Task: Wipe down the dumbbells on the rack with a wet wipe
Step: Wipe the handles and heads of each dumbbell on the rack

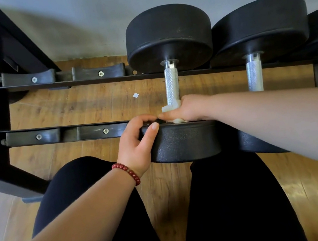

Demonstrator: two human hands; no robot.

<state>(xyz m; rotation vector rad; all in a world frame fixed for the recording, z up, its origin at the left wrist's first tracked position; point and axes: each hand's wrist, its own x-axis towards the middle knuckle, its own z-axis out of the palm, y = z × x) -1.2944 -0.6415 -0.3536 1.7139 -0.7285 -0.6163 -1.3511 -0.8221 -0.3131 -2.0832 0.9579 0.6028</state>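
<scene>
Head view: wiping handle base with wipe clenched in right hand, gripping dumbbell head in curled left hand; likely early, neighbouring dumbbells seemingly left.

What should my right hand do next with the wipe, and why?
Probably slide the right hand and the wipe up the handle toward the far head. The wipe sits bunched at the handle's near end, the ridged length beyond it is uncovered, and the left hand grips the near head, which should steady it.
</scene>
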